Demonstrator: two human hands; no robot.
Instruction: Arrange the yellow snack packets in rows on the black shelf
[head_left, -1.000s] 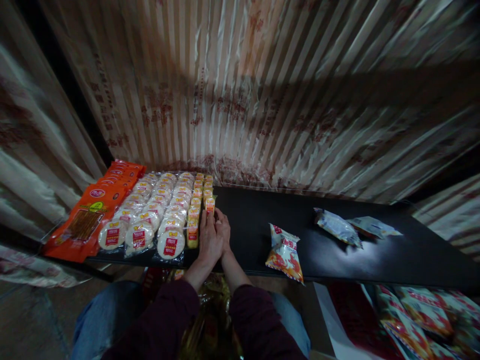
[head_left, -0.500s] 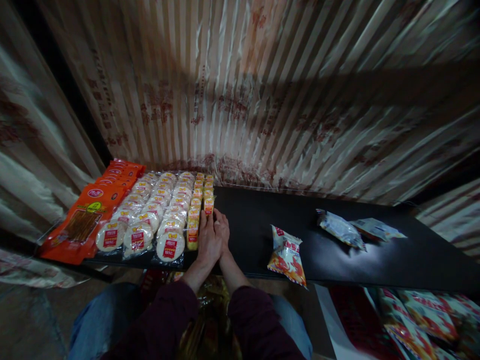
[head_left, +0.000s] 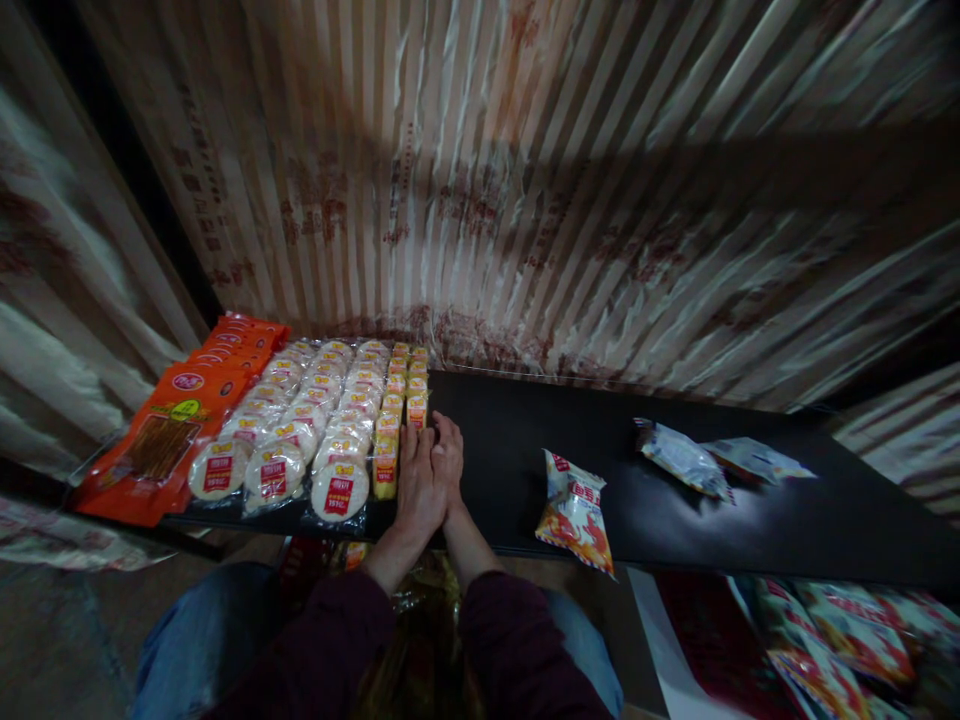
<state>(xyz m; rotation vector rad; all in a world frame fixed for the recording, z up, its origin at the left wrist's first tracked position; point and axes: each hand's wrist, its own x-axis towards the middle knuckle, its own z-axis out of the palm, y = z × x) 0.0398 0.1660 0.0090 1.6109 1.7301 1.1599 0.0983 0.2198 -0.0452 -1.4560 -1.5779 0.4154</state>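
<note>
My left hand (head_left: 415, 482) lies flat on the black shelf (head_left: 510, 470), fingers stretched forward along the right side of a row of small yellow snack packs (head_left: 386, 450). Its fingertips nearly touch the nearest pack of a second yellow row (head_left: 416, 405). My right hand (head_left: 450, 458) rests on its edge against the left hand, fingers extended. Neither hand visibly holds anything; what lies under the palms is hidden. Left of the yellow rows lie rows of round rice-cracker packs (head_left: 300, 440).
Orange flat packets (head_left: 176, 420) overlap at the shelf's left end. A red-and-white snack bag (head_left: 576, 510) lies right of my hands, and two silvery bags (head_left: 686, 458) farther right. Striped curtain hangs behind. More bags (head_left: 847, 630) lie below right.
My two hands stay pressed together beside the yellow rows and have crept slightly forward. Nothing else on the shelf has moved.
</note>
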